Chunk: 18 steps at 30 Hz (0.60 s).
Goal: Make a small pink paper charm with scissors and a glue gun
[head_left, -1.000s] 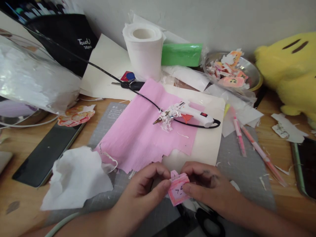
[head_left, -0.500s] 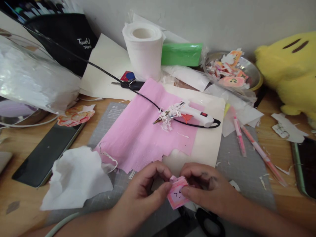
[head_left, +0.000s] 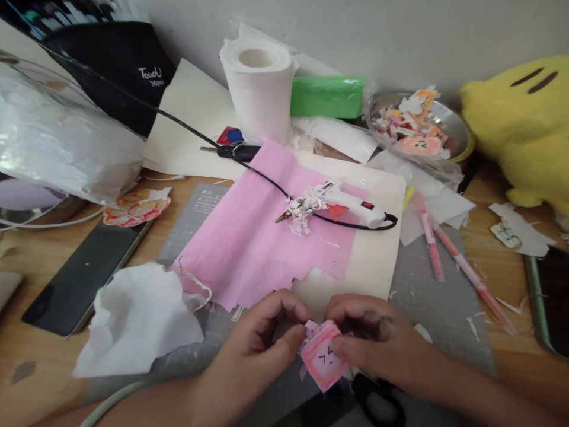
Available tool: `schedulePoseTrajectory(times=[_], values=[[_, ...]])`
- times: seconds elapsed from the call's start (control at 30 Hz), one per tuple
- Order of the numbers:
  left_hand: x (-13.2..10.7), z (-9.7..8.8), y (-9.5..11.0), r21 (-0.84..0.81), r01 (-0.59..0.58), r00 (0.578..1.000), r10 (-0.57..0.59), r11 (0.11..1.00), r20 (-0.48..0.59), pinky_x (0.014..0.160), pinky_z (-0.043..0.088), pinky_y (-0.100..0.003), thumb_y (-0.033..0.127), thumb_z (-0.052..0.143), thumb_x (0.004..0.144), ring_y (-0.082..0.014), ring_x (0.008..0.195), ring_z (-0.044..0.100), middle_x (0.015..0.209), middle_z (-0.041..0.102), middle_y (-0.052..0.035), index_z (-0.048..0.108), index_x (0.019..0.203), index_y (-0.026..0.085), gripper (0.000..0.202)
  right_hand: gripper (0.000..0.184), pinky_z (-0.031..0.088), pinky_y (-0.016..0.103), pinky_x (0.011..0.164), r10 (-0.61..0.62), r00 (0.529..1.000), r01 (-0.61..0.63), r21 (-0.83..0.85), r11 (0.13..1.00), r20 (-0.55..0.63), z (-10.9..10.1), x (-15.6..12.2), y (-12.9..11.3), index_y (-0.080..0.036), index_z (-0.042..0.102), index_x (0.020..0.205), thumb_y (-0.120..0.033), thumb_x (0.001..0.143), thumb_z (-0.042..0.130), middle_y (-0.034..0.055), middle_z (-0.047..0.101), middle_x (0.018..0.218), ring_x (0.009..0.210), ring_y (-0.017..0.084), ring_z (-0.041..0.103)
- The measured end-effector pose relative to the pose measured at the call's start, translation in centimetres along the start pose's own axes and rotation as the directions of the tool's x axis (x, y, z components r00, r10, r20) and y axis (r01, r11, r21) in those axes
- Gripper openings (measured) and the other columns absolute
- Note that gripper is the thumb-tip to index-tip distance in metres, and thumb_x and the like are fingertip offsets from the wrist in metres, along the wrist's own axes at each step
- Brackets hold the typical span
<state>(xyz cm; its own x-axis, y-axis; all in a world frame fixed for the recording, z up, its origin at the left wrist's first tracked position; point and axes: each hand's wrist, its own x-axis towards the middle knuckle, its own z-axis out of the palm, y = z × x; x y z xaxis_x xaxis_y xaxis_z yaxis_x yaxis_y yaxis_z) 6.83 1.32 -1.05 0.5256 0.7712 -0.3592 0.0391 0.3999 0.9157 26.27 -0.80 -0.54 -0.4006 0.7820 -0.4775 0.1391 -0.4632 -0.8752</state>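
Note:
Between my two hands is a small pink paper piece (head_left: 323, 360) with an orange-pink border and a simple drawn face. My right hand (head_left: 376, 332) pinches it, thumb on its front near the right edge. At its upper left, my left hand (head_left: 275, 335) has thumb and forefinger closed on a frilled pink paper strip (head_left: 310, 332) along its edge. Black-handled scissors (head_left: 377, 400) lie below my right hand, partly hidden. Beyond my hands, a white glue gun (head_left: 358, 207) with paper scraps round its nozzle rests on pink crepe paper (head_left: 249, 237).
A grey cutting mat (head_left: 186, 219) covers the wooden table. A crumpled white paper (head_left: 137, 323) and a phone (head_left: 84, 279) lie at left. Behind stand a paper roll (head_left: 262, 95) and a metal bowl (head_left: 462, 133) of scraps. Pink pens (head_left: 473, 276) and a yellow plush toy (head_left: 524, 130) are at right.
The pink paper piece has tilted and shifted slightly down and right. More of its face and the frilled strip at its upper left now show.

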Motion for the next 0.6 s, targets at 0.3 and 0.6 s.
schedulePoseTrajectory(times=[0.3,0.6], values=[[0.03,0.09,0.04,0.014,-0.031,0.999,0.031,0.999,0.023,0.062,0.040,-0.021,0.020,0.052,0.082,-0.0110,0.068,0.048,0.074,0.052,0.0027,0.054,0.080,0.020,0.003,0.019,0.032,0.021,0.053,0.067,0.997,-0.072,0.171,0.983,0.033,-0.40,0.16,-0.54,-0.017,0.057,0.073,-0.035,0.073,0.061,-0.0040,0.047,0.064,0.058,0.009,0.041],[-0.06,0.12,0.48,0.012,0.000,1.000,0.001,1.000,-0.017,0.064,0.041,-0.022,0.033,0.052,0.086,-0.0128,0.070,0.050,0.073,0.055,0.0011,0.057,0.078,0.019,0.016,0.020,0.033,0.021,0.052,0.052,0.998,-0.057,0.188,0.981,0.032,-0.44,0.14,-0.51,-0.017,0.055,0.073,-0.036,0.074,0.062,-0.0040,0.047,0.064,0.057,0.008,0.041]])
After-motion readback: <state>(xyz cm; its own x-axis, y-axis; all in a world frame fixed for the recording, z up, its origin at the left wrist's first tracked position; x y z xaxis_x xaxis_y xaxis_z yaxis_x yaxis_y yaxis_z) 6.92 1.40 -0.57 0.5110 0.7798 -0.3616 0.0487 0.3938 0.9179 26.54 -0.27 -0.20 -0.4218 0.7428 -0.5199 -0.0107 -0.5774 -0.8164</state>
